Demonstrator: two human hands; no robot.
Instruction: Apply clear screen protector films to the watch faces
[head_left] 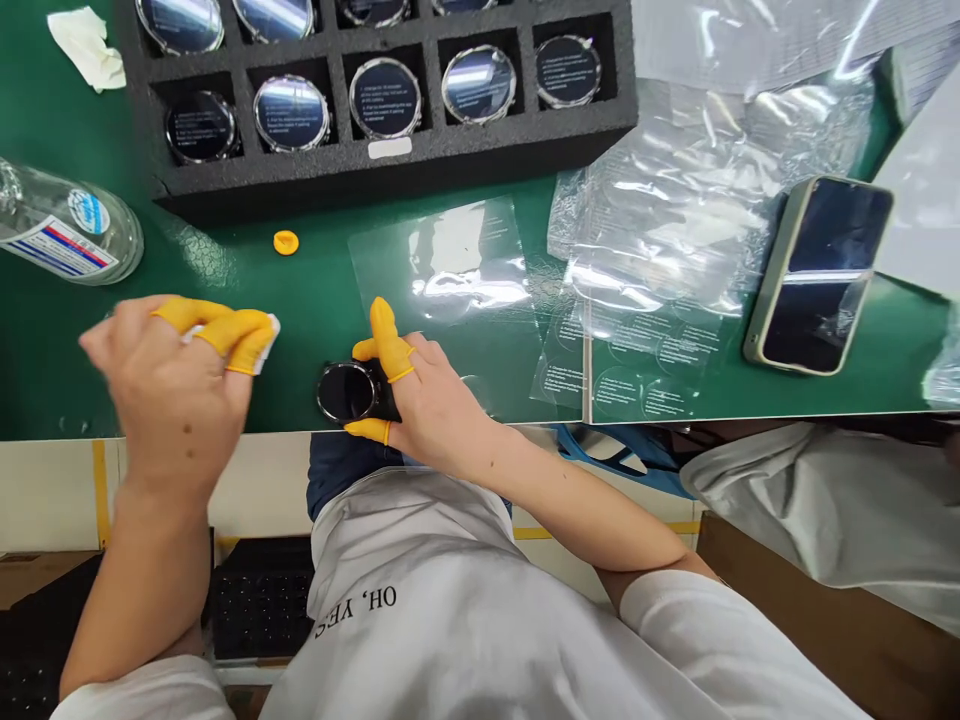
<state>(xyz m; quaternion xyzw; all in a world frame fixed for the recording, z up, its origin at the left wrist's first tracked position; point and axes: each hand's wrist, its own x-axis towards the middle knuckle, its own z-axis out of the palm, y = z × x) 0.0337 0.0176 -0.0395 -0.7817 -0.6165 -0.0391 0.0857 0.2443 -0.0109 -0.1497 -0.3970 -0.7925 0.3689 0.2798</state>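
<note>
My right hand (431, 395), with yellow finger cots on its fingers and thumb, grips a round black watch (347, 391) by its side at the table's front edge. The watch's dark face points up. To the left, my left hand (176, 375) is raised, its fingers curled together in yellow finger cots. A small piece of white wipe (268, 346) sticks out from between its fingertips. Behind both hands, a black foam tray (450, 160) holds several round watches with lit white text on some faces. A clear film sheet (442, 245) lies just beyond my right hand.
A clear bottle (75, 225) lies towards the left edge, below a crumpled white tissue (88, 48). A loose yellow finger cot (286, 242) rests on the green table (300, 290). Printed film stickers (645, 365), plastic bags (667, 200) and a phone (821, 275) are on the right.
</note>
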